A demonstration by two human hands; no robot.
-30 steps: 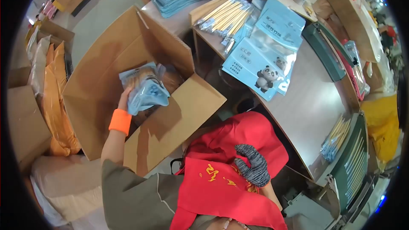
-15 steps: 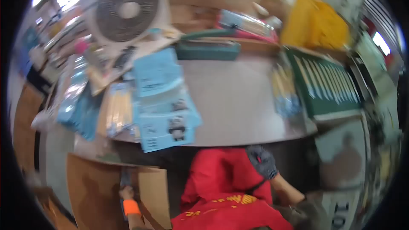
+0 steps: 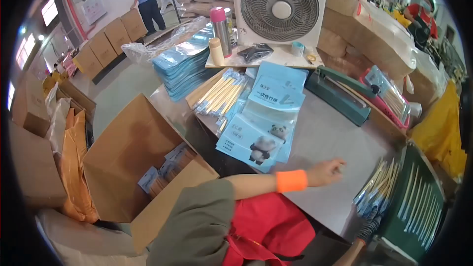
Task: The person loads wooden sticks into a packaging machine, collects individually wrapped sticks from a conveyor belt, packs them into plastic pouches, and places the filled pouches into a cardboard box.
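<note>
My left hand [image 3: 325,172], with an orange wristband, hangs over the grey table with its fingers curled in; whatever they hold, if anything, is too small to make out. My right hand [image 3: 369,226], in a dark grey glove, is at the lower end of a pile of chopsticks [image 3: 382,184] with blue wrapping. Its fingers are partly hidden there. Beside it, a green tray [image 3: 436,202] carries a row of chopsticks. Printed blue plastic bags [image 3: 256,140] with pandas lie overlapped, left of my left hand.
A green bar heat sealer [image 3: 340,96] stands at the table's back, near a pink basket [image 3: 401,118]. More chopsticks [image 3: 221,93] lie left of the bags. An open cardboard box [image 3: 123,167] at left holds packed bundles. A fan [image 3: 281,7] stands behind; people are farther off.
My left hand has come out of the cardboard box and across to the table. My right hand has moved from my lap to the chopstick pile. The view has turned left.
</note>
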